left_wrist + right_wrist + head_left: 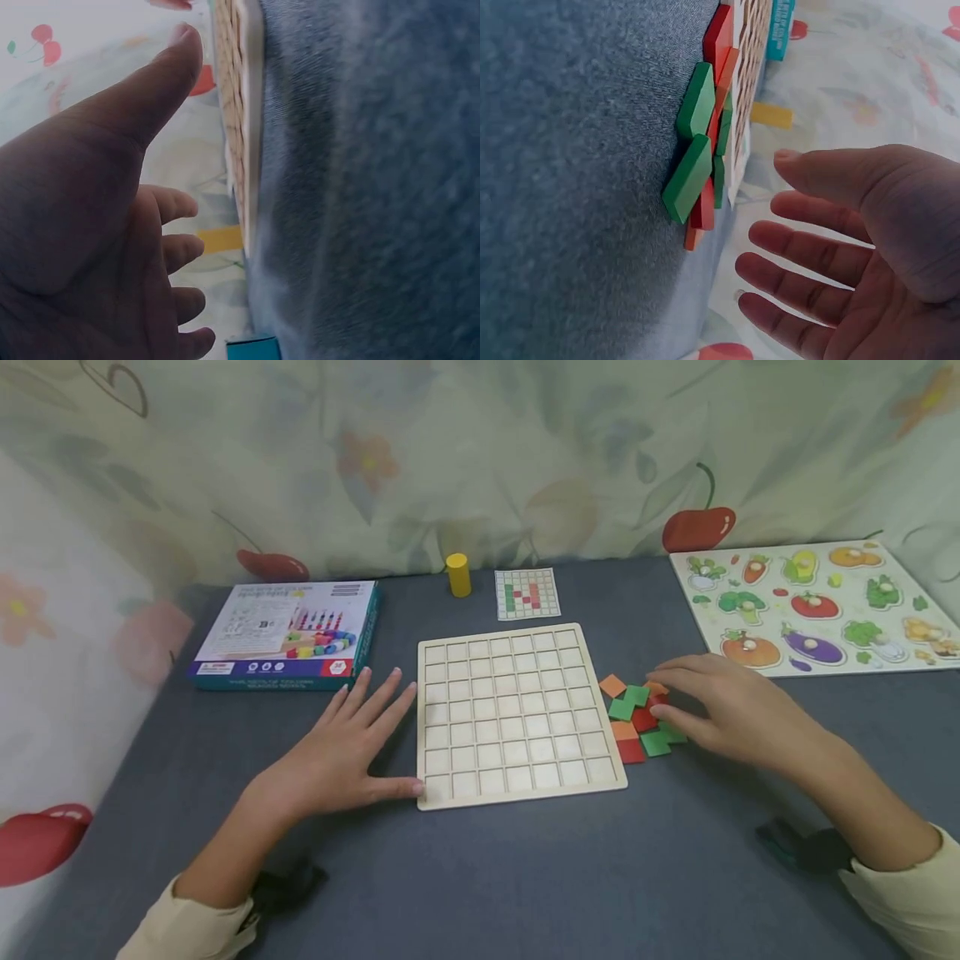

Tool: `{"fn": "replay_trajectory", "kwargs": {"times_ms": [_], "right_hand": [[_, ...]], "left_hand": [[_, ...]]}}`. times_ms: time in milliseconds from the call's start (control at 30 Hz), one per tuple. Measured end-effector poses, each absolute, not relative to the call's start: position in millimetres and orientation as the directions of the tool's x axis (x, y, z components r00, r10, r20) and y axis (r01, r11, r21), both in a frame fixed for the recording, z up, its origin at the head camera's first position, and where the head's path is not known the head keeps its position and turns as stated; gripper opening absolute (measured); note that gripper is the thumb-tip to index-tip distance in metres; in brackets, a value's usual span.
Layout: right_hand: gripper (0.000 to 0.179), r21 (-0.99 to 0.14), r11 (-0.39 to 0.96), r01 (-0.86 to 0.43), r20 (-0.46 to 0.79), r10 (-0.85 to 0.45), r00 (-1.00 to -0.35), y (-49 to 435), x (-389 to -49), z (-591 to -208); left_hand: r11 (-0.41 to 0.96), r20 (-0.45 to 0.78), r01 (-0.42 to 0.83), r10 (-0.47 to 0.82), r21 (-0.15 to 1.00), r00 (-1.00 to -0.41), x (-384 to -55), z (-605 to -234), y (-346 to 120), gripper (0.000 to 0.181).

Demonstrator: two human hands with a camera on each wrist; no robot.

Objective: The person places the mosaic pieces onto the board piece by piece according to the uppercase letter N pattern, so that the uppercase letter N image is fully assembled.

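Observation:
A pale wooden grid board [522, 800] lies flat on the table, its square cells holding no coloured pieces. Beside its left edge my left hand [322, 768] is spread with straight fingers, the thumb tip at the board's near left corner. Whether that thumb touches the board I cannot tell. At the board's right edge is a loose pile of square tiles: green [620, 709], red [630, 751] and orange [612, 685]. My right hand [738, 710] hovers over the pile's right side and covers part of it. In the right wrist view its fingers [802, 247] are apart from the tiles, with nothing held.
Behind the board lie a small printed pattern card [527, 594] and an upright yellow cylinder [458, 576]. A flat toy box [285, 631] is at the back left. A vegetable puzzle board [813, 606] lies at the back right. A patterned cloth [480, 460] hangs behind the table.

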State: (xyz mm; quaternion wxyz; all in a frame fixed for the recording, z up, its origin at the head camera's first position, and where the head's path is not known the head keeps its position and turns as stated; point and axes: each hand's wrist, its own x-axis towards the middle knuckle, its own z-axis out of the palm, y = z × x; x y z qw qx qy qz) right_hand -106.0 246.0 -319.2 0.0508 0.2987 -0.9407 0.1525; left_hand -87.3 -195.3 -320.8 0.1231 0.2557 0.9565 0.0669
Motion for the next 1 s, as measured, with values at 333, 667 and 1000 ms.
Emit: {"fn": "replay_trajectory", "kwargs": {"times_ms": [333, 667, 1000], "right_hand": [[0.036, -0.284, 0.827, -0.484, 0.067, -0.487, -0.871, 233, -123, -326], [0.031, -0.284, 0.823, -0.492, 0.035, -0.504, -0.863, 228, -130, -328], [0.029, -0.275, 0.832, -0.482, 0.031, -0.494, -0.869, 230, -136, -332]], "left_hand": [[0.835, -0.250, 0.492, 0.545, 0.246, -0.800, -92, -339, -190, 0.117], [0.837, -0.344, 0.450, 0.541, 0.311, -0.767, -98, -336, -185, 0.125], [0.839, -0.368, 0.424, 0.535, 0.342, -0.761, -107, -334, -185, 0.129]]}}
